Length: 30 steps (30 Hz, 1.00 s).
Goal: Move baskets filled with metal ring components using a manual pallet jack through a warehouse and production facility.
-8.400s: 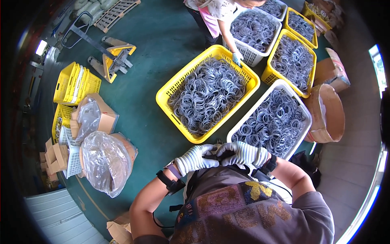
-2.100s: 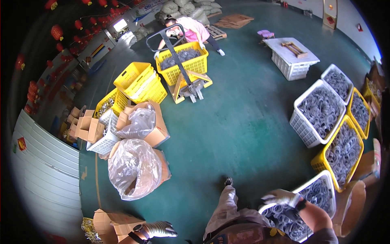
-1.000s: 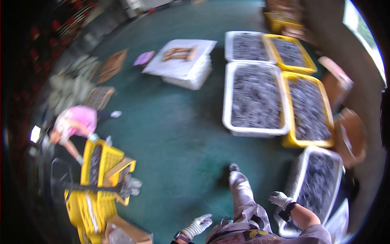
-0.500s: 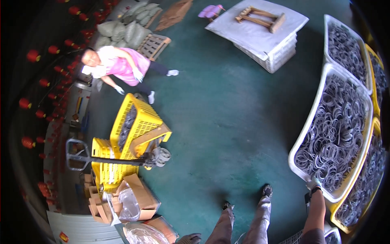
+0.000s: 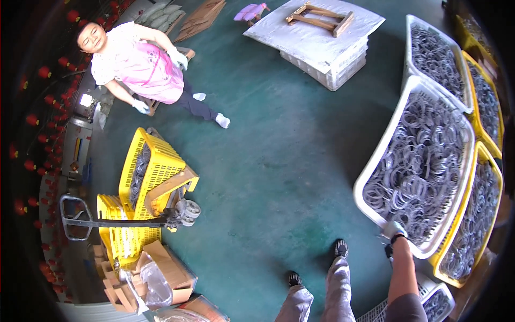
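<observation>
My right hand (image 5: 394, 229), in a pale glove with a dark band at the wrist, is at the near corner of a large white plastic basket (image 5: 358, 189). Its fingers look closed on the rim. Grey rings (image 5: 418, 161) fill that basket in a loose heap. My left hand is out of the picture.
More basketfuls of rings stand alongside: a white basket (image 5: 410, 43) beyond and yellow baskets (image 5: 499, 188) to the right. Left are a pallet jack (image 5: 129, 221), tilted yellow crates (image 5: 161, 166) and cardboard boxes (image 5: 171, 271). A co-worker (image 5: 145, 70) stands far left. A covered stack (image 5: 322, 53) bears a wooden frame (image 5: 322, 20).
The view has shifted, so most things sit further left. The co-worker has come nearer. My left hand, at the lower edge before, has gone out of the picture. My right hand stays at the basket's rim.
</observation>
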Motion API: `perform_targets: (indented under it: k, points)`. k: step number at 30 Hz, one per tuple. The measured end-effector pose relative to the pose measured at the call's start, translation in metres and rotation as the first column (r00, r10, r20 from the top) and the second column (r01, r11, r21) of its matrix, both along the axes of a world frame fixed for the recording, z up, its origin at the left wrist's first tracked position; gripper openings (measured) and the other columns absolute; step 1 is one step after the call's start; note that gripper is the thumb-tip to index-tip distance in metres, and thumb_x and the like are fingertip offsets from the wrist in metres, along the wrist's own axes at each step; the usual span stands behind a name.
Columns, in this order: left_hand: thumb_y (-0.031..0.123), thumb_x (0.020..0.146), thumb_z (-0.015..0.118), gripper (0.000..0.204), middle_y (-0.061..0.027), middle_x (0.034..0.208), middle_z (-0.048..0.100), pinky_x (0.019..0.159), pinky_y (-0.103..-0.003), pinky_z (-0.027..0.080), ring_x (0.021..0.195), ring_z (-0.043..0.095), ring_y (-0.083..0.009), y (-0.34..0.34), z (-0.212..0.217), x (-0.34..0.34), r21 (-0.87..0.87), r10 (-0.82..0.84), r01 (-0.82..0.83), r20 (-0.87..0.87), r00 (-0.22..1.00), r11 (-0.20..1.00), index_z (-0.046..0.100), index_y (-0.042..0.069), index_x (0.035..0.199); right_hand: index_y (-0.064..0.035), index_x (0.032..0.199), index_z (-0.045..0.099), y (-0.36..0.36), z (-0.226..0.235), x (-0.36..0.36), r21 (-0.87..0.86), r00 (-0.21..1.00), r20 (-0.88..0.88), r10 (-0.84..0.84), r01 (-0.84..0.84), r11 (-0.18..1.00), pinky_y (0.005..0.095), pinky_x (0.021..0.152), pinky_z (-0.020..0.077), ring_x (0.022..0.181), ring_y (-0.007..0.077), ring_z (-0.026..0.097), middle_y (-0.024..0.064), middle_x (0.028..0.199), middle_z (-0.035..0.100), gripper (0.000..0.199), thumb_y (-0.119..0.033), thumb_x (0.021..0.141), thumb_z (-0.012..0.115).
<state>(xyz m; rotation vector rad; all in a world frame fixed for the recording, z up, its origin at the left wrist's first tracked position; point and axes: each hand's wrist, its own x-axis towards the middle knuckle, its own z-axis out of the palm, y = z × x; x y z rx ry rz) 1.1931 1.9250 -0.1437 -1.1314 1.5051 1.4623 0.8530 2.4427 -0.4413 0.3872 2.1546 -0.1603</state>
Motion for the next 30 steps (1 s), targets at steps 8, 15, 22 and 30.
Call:
perform_targets:
  k: [8,15,22,30]
  points:
    - [0.015,0.089,0.056,0.036,-0.0127,0.100,0.062,0.079,-0.030,0.050,0.088,0.061,-0.0197,-0.077,-0.041,0.076,-0.020,0.012,-0.013,-0.041,0.999,1.000,0.050,0.002,0.121,-0.0096,0.096,0.067,-0.192,0.030,0.000,-0.187,0.972,-0.150,-0.180,0.151,0.971,0.0373,0.077,0.0502,0.091,0.0290,0.064,0.0150,0.097,0.065,0.034,-0.031,0.073,0.056]
    - [0.016,0.088,0.057,0.039,-0.0126,0.100,0.062,0.077,-0.030,0.050,0.084,0.062,-0.0190,-0.171,-0.097,0.177,0.057,0.091,-0.086,-0.088,0.992,0.995,0.049,0.001,0.122,-0.0105,0.090,0.068,-0.233,-0.001,0.110,-0.191,0.995,-0.099,-0.033,0.013,0.982,0.0376,0.071,0.0512,0.081,0.0295,0.065,0.0150,0.089,0.066,0.036,-0.033,0.063,0.063]
    - [0.014,0.088,0.056,0.037,-0.0108,0.101,0.061,0.073,-0.031,0.053,0.084,0.062,-0.0191,-0.194,-0.132,0.234,-0.056,0.320,-0.316,0.106,0.941,0.947,0.048,0.001,0.122,-0.0101,0.109,0.061,-0.237,-0.078,0.232,-0.397,0.956,0.196,0.220,-0.128,0.909,0.0380,0.083,0.0475,0.099,0.0295,0.060,0.0131,0.109,0.062,0.048,-0.036,0.069,0.060]
    - [0.013,0.090,0.054,0.034,-0.0126,0.097,0.062,0.075,-0.032,0.053,0.081,0.062,-0.0199,-0.100,-0.055,0.162,-0.022,0.256,-0.256,-0.012,0.967,0.966,0.050,-0.001,0.121,-0.0116,0.115,0.059,-0.225,-0.010,0.242,-0.396,0.945,0.236,0.226,-0.119,0.911,0.0417,0.085,0.0470,0.105,0.0295,0.058,0.0129,0.117,0.059,0.051,-0.034,0.070,0.059]
